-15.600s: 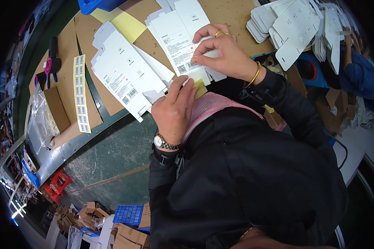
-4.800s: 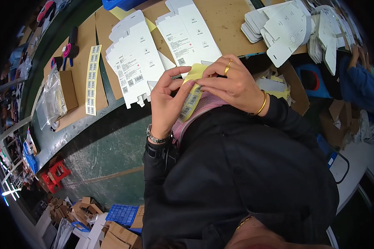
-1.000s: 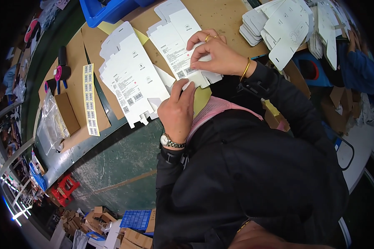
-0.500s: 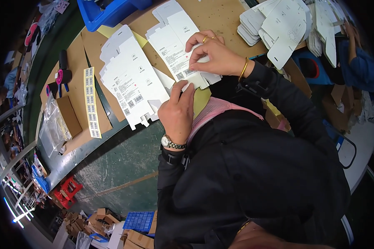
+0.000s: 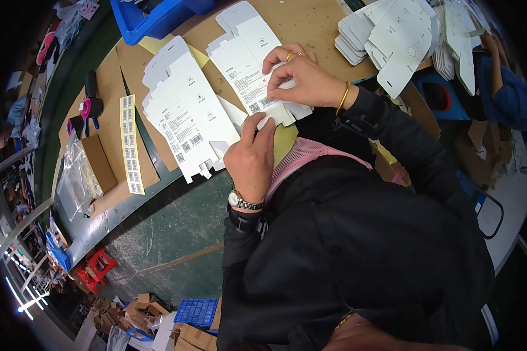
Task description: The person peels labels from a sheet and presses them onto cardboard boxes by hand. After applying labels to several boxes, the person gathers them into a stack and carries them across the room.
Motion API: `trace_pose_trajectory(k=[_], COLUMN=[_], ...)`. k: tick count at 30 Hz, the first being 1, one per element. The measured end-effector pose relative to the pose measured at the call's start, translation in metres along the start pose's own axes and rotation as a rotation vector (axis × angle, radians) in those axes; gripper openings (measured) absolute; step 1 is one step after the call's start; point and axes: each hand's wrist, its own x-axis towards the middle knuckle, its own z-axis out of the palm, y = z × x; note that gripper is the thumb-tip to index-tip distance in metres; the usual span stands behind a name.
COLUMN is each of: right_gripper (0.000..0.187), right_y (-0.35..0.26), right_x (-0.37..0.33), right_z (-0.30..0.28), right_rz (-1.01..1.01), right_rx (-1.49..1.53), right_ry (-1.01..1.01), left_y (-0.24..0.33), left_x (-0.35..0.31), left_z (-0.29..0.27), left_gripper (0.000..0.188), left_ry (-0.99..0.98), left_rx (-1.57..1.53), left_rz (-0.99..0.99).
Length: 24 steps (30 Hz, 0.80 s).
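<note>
A flat white printed carton (image 5: 240, 58) lies unfolded on the table before me. My left hand (image 5: 250, 167) grips its near flap, fingers bent over the edge; the thumb is partly hidden. My right hand (image 5: 303, 79) rests over the carton's right side, with thumb and index finger pinched close to the printed barcode. Whatever is between those fingertips, if anything, is too small to make out. A second flat white carton (image 5: 184, 114) of the same kind lies to the left, its near end reaching over the table edge. Further left is a yellow-backed strip of barcode stickers (image 5: 130, 146).
A blue bin (image 5: 158, 20) stands at the far side. At left are a tape dispenser (image 5: 91, 105), a brown box (image 5: 99, 164) and a clear plastic bag (image 5: 73, 175). Stacked flat cartons (image 5: 401, 41) lie far right, near another person's arm (image 5: 493, 61). A red stool (image 5: 99, 266) stands below.
</note>
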Motion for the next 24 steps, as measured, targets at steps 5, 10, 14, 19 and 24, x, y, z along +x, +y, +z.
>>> trace_pose_trajectory(k=[5,10,14,19,24], right_gripper=[0.007,0.007,0.007,0.010,0.017], right_y=[-0.001,-0.002,-0.002,-0.005,-0.012], right_x=[-0.001,-0.002,-0.002,-0.003,-0.008], right_z=[0.001,0.001,0.002,0.004,0.006], right_rz=[0.004,0.008,0.004,-0.015,-0.001], right_rx=[0.005,-0.002,-0.009,-0.046,-0.047], right_ry=[0.001,0.010,0.018,0.053,0.097], left_y=[0.005,0.003,-0.001,-0.001,0.000], left_x=[0.002,0.001,-0.001,0.000,-0.001], left_z=[-0.003,-0.001,0.002,0.001,0.001], left_gripper=[0.013,0.013,0.017,0.019,0.019], left_ry=[-0.023,-0.007,0.002,-0.008,-0.029], left_rx=[0.014,0.010,0.006,0.013,0.020], left_rz=[-0.042,-0.002,0.031,0.039,0.022])
